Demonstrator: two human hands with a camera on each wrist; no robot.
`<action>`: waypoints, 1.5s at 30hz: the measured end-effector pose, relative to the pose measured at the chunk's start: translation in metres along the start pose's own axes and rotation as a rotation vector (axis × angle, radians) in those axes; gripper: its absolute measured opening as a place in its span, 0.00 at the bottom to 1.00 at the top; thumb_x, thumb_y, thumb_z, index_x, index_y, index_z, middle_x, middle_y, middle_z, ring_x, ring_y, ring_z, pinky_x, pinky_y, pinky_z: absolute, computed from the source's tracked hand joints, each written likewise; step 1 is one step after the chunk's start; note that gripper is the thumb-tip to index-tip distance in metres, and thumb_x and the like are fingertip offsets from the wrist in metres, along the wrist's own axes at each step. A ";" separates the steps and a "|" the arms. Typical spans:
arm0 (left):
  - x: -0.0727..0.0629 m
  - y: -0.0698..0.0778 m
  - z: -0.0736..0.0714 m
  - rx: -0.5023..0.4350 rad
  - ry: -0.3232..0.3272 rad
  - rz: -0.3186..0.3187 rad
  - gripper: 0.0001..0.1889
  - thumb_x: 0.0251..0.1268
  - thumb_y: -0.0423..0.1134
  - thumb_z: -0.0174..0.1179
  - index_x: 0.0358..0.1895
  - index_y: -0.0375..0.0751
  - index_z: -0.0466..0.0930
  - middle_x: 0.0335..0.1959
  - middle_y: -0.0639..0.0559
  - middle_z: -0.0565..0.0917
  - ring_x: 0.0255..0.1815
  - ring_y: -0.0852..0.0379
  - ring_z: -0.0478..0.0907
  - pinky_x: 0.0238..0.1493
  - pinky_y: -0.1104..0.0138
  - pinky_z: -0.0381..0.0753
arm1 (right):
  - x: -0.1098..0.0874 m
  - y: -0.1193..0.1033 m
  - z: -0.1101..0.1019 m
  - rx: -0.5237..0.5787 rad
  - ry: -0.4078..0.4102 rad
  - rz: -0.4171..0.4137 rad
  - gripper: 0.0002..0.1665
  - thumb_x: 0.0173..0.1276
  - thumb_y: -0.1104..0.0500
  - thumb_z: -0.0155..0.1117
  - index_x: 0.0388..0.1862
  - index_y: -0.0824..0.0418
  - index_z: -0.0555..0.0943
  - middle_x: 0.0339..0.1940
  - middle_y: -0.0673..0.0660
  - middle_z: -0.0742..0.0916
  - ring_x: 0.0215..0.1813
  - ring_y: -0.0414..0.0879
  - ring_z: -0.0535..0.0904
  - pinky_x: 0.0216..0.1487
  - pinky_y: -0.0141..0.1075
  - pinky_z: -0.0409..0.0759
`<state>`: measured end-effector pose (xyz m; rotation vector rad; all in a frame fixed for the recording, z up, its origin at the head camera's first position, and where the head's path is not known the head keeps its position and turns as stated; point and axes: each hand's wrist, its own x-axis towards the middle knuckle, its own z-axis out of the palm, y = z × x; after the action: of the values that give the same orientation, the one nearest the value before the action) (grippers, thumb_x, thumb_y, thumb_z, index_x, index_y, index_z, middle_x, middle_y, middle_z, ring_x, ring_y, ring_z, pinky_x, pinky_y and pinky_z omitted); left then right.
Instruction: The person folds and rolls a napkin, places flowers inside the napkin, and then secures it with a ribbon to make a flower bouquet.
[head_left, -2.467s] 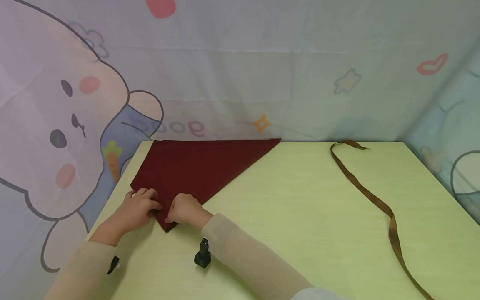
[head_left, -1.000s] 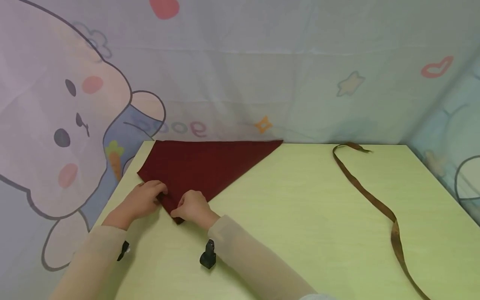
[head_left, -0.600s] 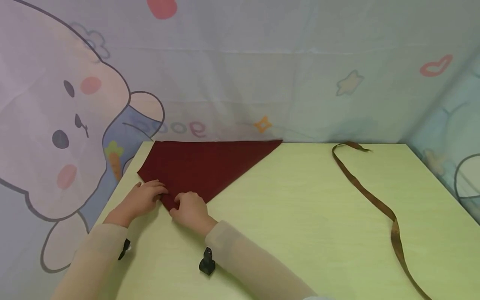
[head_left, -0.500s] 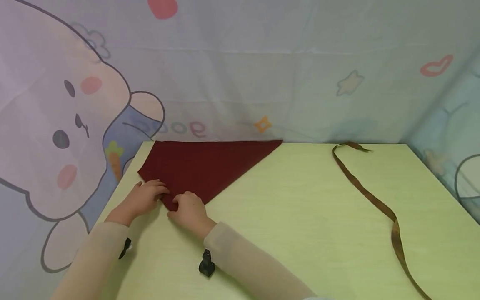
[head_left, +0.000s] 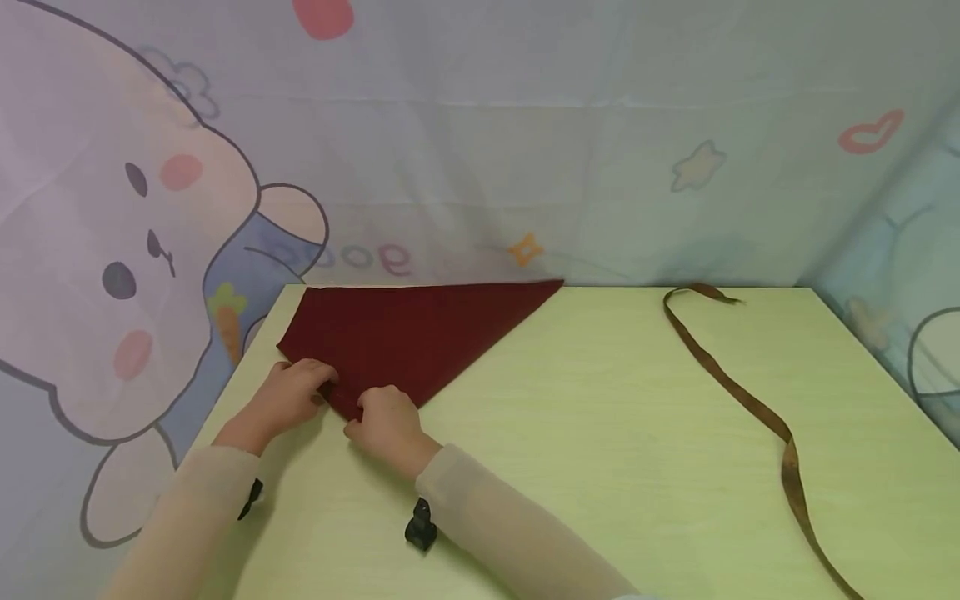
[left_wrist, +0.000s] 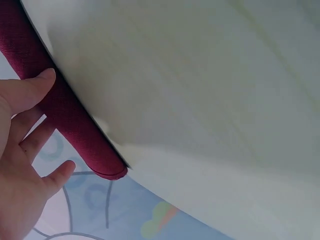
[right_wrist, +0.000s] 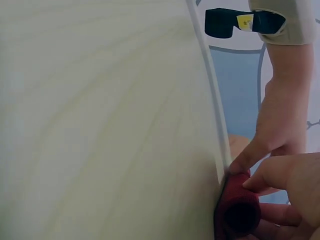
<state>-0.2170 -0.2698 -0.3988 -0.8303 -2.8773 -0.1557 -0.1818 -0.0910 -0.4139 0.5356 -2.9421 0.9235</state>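
Maroon woven cloth (head_left: 412, 337), edge rolled tubular, in left hand (head_left: 287, 395).

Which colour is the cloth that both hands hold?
Dark red; the cloth shows best in the head view.

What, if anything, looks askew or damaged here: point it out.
The brown ribbon lies wavy and twisted on the table rather than straight and flat, its far end apparently frayed. No spill shows.
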 end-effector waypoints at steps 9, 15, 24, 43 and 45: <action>-0.003 0.004 0.007 0.024 0.048 0.044 0.11 0.55 0.23 0.59 0.39 0.39 0.82 0.42 0.45 0.84 0.50 0.43 0.78 0.48 0.38 0.70 | -0.003 0.006 -0.004 -0.121 -0.008 -0.029 0.09 0.57 0.54 0.70 0.24 0.56 0.81 0.23 0.48 0.81 0.28 0.41 0.76 0.27 0.30 0.71; -0.002 0.009 0.010 0.001 0.028 0.027 0.13 0.54 0.23 0.58 0.44 0.34 0.83 0.47 0.41 0.80 0.55 0.39 0.74 0.51 0.37 0.68 | -0.005 0.009 -0.006 -0.077 -0.008 -0.008 0.15 0.58 0.58 0.67 0.15 0.57 0.77 0.15 0.48 0.76 0.20 0.40 0.65 0.18 0.31 0.65; -0.004 0.010 0.013 -0.018 0.040 0.011 0.13 0.55 0.24 0.60 0.45 0.36 0.80 0.44 0.42 0.81 0.52 0.39 0.75 0.47 0.38 0.70 | -0.008 0.013 -0.013 -0.008 -0.061 0.005 0.11 0.62 0.57 0.66 0.43 0.58 0.86 0.39 0.51 0.88 0.36 0.43 0.83 0.34 0.31 0.77; 0.006 0.014 0.007 0.048 0.013 0.072 0.12 0.49 0.21 0.63 0.36 0.37 0.75 0.36 0.44 0.81 0.43 0.41 0.78 0.44 0.46 0.74 | 0.000 0.022 -0.023 0.105 -0.164 0.076 0.13 0.55 0.59 0.74 0.40 0.61 0.88 0.39 0.52 0.88 0.41 0.45 0.82 0.33 0.28 0.76; 0.006 0.013 0.007 0.055 0.013 0.070 0.11 0.50 0.22 0.63 0.36 0.37 0.78 0.37 0.43 0.82 0.44 0.41 0.78 0.45 0.44 0.74 | 0.001 0.024 -0.025 0.110 -0.177 0.101 0.14 0.54 0.58 0.75 0.40 0.60 0.87 0.39 0.51 0.87 0.42 0.45 0.81 0.33 0.29 0.76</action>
<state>-0.2155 -0.2547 -0.4038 -0.9143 -2.8219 -0.0734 -0.1927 -0.0592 -0.4065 0.5015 -3.1156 1.1091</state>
